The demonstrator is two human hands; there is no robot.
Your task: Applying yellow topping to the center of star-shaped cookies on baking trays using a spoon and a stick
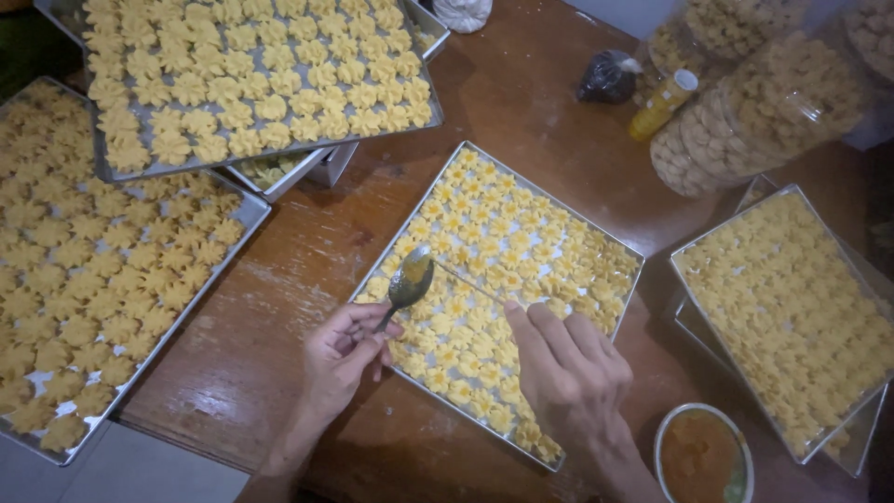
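My hands work over a tray of yellow cookies.
My left hand grips a spoon; my right hand pinches what looks like a thin stick.

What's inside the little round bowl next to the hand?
The bowl near the right hand holds orange-brown chunks, probably a jam-like filling. Its bottom and how deep the filling goes are covered, and the picture edge cuts off its lower rim.

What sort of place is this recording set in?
Probably a home baking setup: metal trays of yellow flower-shaped cookies crowd a brown wooden table, beside clear plastic jars of baked cookies and a small bowl of orange filling.
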